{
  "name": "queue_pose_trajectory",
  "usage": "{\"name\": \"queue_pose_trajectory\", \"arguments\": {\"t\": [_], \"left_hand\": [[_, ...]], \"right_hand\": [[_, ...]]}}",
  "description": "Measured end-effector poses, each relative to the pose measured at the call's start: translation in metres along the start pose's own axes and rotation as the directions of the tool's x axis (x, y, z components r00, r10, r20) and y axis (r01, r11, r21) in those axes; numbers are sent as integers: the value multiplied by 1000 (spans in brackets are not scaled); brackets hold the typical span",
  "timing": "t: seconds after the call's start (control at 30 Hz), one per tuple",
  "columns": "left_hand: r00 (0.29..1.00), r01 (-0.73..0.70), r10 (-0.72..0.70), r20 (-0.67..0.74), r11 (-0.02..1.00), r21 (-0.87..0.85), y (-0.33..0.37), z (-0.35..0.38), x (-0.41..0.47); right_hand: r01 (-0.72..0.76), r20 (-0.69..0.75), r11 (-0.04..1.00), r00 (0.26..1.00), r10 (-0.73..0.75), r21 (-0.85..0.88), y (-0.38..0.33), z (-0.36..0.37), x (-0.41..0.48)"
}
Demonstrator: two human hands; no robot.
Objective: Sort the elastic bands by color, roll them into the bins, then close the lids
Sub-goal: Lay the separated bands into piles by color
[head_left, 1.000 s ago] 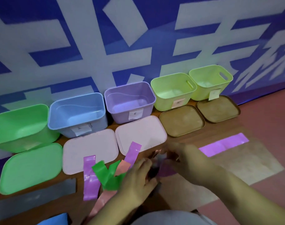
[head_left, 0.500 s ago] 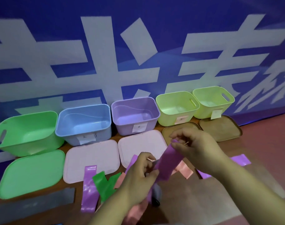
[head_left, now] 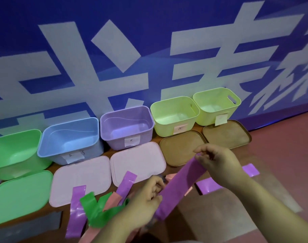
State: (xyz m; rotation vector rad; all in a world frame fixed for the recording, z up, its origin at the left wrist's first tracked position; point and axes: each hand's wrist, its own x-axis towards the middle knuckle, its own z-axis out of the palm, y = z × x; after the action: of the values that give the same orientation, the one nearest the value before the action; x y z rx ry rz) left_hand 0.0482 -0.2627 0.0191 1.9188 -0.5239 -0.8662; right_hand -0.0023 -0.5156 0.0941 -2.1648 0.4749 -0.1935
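A blue backdrop (head_left: 149, 18) printed with oversized white characters (head_left: 193, 50) covered the whole wall and ran down to floor level. The floor (head_left: 286, 155) in front of it was a dull reddish brown, with a paler tan patch (head_left: 207, 216) nearer the camera. Cool, bluish indoor light tinted the entire scene.
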Motion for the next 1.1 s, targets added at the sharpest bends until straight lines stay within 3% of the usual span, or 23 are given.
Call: {"name": "queue_pose_trajectory", "arguments": {"t": [0.2,0.43,0.63,0.93,1.1], "left_hand": [[997,45,-53,64,993,112,2,52,41],[985,98,-127,120,970,223,8,112,93],[986,146,-165,34,936,320,12,157,137],[984,138,-176,33,863,485,25,167,198],[995,99,-92,-40,846,524,26,163,203]], "right_hand": [[-29,-32,990,999,24,-140,68,-42,9],[-137,37,949,987,153,-283,171,-89,23],[-217,78,914,963,258,-341,237,-119,37],[-269,88,901,945,316,-341,283,-130,66],[-310,138,847,905,402,-432,289,-125,73]]}}
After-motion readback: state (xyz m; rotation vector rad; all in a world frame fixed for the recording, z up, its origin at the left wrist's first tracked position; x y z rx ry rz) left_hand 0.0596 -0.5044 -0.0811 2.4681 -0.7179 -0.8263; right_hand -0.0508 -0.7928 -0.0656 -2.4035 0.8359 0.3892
